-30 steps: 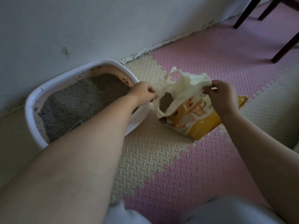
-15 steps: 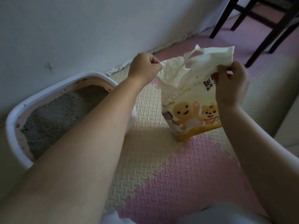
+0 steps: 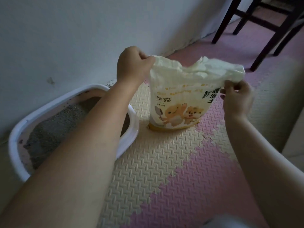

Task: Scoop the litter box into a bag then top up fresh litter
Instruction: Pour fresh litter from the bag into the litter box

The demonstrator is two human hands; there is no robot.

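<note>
Fingers [image 3: 229, 87] pinching litter bag [image 3: 177, 96], left forearm [image 3: 98, 122] across litter box [image 3: 18, 132] — chair [image 3: 225, 20] beyond

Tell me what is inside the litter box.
The litter box holds grey litter, with specks on its pink inner wall. The left forearm crosses above it and hides its right part, so what lies there cannot be seen.

A: How many litter boxes?
B: One white litter box [image 3: 133, 129], left of frame.
A: Bags?
B: One bag of bentonite cat litter [image 3: 177, 89], centre, with two cartoon animals [image 3: 182, 112] and one scoop [image 3: 158, 111] printed on it.
A: Hands?
B: Two: a left hand [image 3: 131, 65] and a right hand [image 3: 237, 99].
A: Foam mat [image 3: 156, 162] colours?
B: Two, pink and cream.
A: Chair legs [image 3: 223, 18], upper right?
B: Too cropped to count.
</note>
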